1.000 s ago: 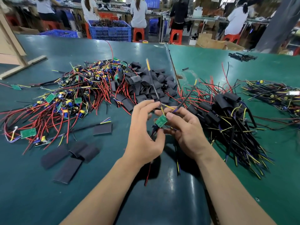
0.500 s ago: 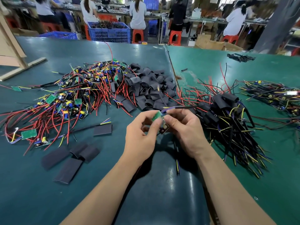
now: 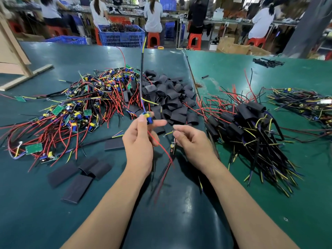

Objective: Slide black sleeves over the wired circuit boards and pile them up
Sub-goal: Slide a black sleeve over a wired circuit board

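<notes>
1. My left hand (image 3: pixel 139 141): grip clamped on a wired circuit board (image 3: pixel 149 118); the board is mostly hidden behind my fingers, showing only blue and yellow parts.
2. My right hand (image 3: pixel 191 141): fingers loosely curled; whether they pinch the blurred board (image 3: pixel 172 147) below them, I cannot tell.
3. Black sleeves (image 3: pixel 170 97): matte, flattened tubes heaped on the tabletop (image 3: pixel 36 203) beyond my hands.
4. Sleeved boards (image 3: pixel 248 123): piled right, wire ends trailing.
5. Unsleeved boards (image 3: pixel 75 112): tangled left.

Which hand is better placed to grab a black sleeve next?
Right. The left hand pinches the wired board, while the right hand hangs loosely curled, beside the sleeve pile.
</notes>
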Motion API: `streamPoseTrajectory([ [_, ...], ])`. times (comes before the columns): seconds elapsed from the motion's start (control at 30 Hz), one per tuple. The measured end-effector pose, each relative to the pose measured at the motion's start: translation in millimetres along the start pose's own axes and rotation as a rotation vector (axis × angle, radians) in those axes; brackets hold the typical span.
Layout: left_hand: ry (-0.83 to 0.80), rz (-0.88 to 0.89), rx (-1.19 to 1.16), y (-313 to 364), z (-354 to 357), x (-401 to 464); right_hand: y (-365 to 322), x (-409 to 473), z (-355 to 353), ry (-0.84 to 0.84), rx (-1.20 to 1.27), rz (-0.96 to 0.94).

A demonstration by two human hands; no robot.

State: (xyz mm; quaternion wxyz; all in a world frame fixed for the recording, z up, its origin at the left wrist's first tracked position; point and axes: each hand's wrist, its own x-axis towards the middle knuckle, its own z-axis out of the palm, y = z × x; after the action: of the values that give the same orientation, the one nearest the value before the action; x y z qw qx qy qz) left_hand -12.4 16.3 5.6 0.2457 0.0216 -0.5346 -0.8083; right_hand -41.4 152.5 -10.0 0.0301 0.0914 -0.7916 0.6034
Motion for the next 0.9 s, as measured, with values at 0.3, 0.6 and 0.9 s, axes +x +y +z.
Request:
streamPoseTrajectory([
  [0.3,-0.260,-0.061,0.385,-10,7,-10,-21,-11,-13,-0.058,0.488,0.054],
  [0.6,-0.344,0.307,1.119,-12,-4,-17,-26,-9,-35,0.087,0.675,-0.051],
  [0.9,-0.200,0.417,1.020,-4,-6,-13,-24,-8,-40,0.059,0.798,0.004],
])
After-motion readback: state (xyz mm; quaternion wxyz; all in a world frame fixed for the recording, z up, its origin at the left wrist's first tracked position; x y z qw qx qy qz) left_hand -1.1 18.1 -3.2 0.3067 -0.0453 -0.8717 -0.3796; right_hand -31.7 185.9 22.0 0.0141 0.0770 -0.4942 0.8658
